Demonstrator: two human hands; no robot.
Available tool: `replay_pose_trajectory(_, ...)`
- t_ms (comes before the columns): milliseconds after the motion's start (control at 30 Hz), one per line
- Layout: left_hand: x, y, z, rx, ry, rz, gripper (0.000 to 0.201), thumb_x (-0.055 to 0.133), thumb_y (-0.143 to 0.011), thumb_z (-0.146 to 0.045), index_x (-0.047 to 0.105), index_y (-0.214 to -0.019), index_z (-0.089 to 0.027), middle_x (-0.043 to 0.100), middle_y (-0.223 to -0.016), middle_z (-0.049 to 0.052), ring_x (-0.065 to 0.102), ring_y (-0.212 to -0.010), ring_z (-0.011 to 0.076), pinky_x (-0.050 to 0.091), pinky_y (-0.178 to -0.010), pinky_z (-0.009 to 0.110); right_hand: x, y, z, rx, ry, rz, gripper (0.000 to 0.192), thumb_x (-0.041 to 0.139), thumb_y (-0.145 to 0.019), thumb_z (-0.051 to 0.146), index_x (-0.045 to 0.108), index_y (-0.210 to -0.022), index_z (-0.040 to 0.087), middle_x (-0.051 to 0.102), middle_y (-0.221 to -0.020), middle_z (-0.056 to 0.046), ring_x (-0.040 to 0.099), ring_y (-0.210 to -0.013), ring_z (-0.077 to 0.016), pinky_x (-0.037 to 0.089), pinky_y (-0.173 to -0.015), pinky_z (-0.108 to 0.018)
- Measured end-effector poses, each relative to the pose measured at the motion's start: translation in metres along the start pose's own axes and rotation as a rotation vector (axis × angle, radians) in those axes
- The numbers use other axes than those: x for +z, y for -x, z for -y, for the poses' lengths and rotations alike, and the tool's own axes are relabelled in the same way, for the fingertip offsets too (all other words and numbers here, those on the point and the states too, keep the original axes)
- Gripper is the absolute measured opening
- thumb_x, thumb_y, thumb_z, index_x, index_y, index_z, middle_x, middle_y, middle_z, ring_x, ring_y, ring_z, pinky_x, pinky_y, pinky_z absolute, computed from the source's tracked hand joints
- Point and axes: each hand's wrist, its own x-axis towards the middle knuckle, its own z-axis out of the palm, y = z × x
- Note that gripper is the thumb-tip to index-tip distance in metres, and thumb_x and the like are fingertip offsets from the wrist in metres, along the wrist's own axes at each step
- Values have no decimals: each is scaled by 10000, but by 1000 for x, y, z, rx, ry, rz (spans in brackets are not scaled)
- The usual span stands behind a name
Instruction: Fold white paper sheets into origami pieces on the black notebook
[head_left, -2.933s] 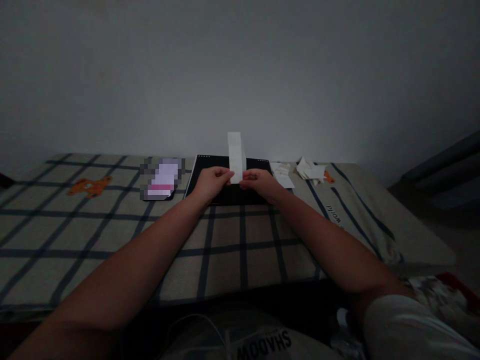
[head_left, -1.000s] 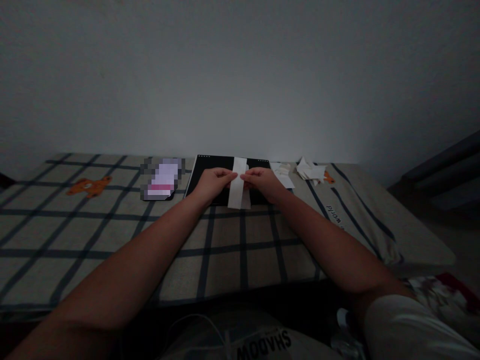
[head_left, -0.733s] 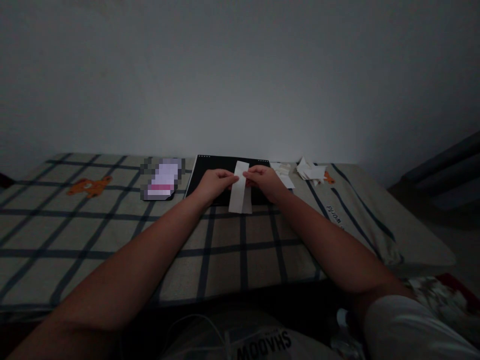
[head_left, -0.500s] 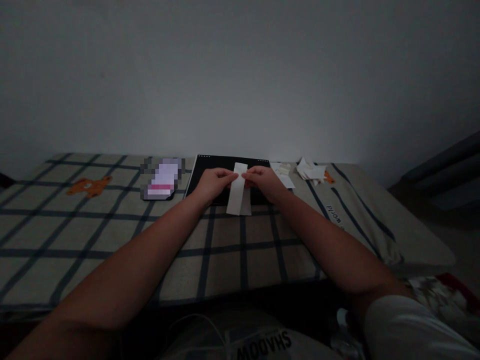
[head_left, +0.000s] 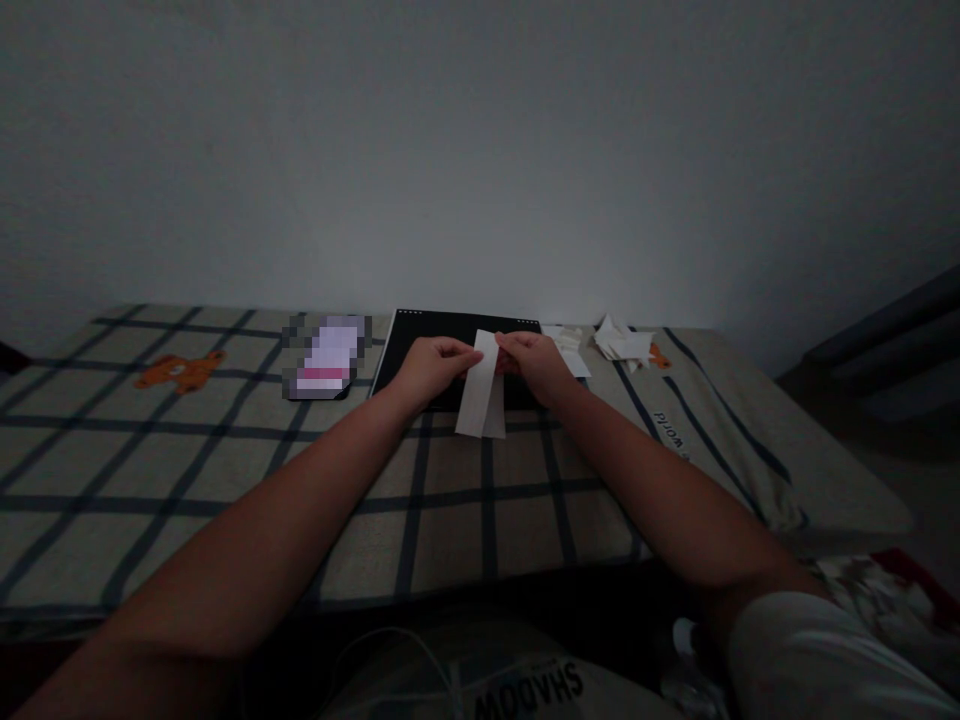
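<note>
A folded white paper strip (head_left: 477, 395) is held up between my two hands, its lower ends spread apart into two legs that hang past the front edge of a black notebook (head_left: 427, 328). My left hand (head_left: 437, 368) pinches the strip's left edge between thumb and fingers, a little below its top. On the other side, my right hand (head_left: 531, 362) is closed on the upper right edge. The right fingertips behind the paper are partly hidden. Beneath both hands lies the notebook, with a row of small pale marks along its far edge.
A phone (head_left: 327, 358) with a lit, pixelated screen lies left of the notebook. White paper pieces (head_left: 571, 352) and a folded paper shape (head_left: 622, 343) lie to the right on the checked cloth (head_left: 225, 460). Behind the table rises a plain wall (head_left: 480, 160). A clear bottle (head_left: 690, 670) stands low at right.
The top of the paper strip has tilted slightly to the right and its lower ends have dropped a little. My right hand has shifted slightly rightward; both hands keep their pinch.
</note>
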Motion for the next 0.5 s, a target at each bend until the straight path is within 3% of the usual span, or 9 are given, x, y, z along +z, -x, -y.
replay_pose_trajectory(233, 0, 0, -1, 19, 7, 32, 189, 729, -688, -344, 690, -687, -159, 630, -628, 7, 545, -589, 123, 420, -597, 272, 3, 2, 5, 42, -25, -5, 263, 645, -794, 363, 614, -605, 183, 634, -586, -11, 576, -535, -120, 490, -576, -271)
replay_pose_trajectory(500, -2, 0, -3, 45, -40, 18, 218, 710, -693, -379, 670, -686, -165, 623, -636, 3, 536, -598, 127, 420, -608, 274, 1, 1, 3, 34, -10, 31, 371, 605, -842, 475, 602, -621, 178, 639, -612, -30, 587, -543, -127, 496, -579, -284)
